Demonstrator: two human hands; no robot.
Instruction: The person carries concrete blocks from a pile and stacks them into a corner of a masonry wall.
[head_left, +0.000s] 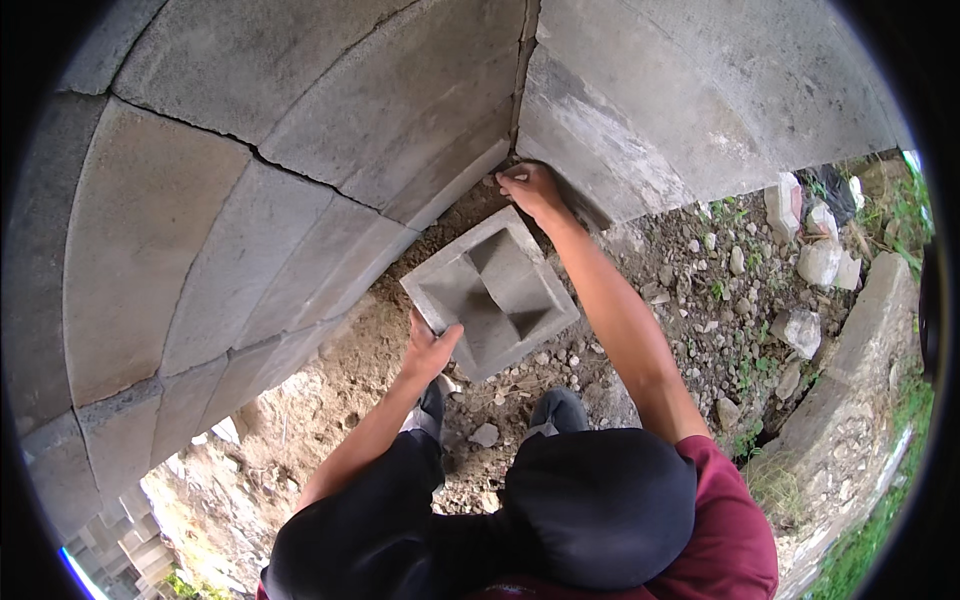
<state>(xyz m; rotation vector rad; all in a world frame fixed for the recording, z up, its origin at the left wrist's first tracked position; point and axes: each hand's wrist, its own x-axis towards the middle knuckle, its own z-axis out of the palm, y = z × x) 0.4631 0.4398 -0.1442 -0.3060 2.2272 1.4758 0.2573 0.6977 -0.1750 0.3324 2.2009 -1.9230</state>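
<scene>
A grey hollow concrete block [492, 296] is tilted over the dirt between my arms, its two cavities facing up. My left hand [432, 348] grips the block's near-left edge, thumb on the upper side and fingers down along the outer face. Farther off, my right hand [532, 190] reaches past the block into the corner where two block walls meet. Its fingers are bent together around something small and pale at the tips, too small to name. How much of the block's underside touches the ground is hidden.
Tall walls of grey blocks [390, 110] rise at the left and at the far right [640, 120]. Loose stones and rubble [700, 270] cover the ground at right, with larger broken chunks [820, 255] beyond. My shoes [558, 410] stand just below the block.
</scene>
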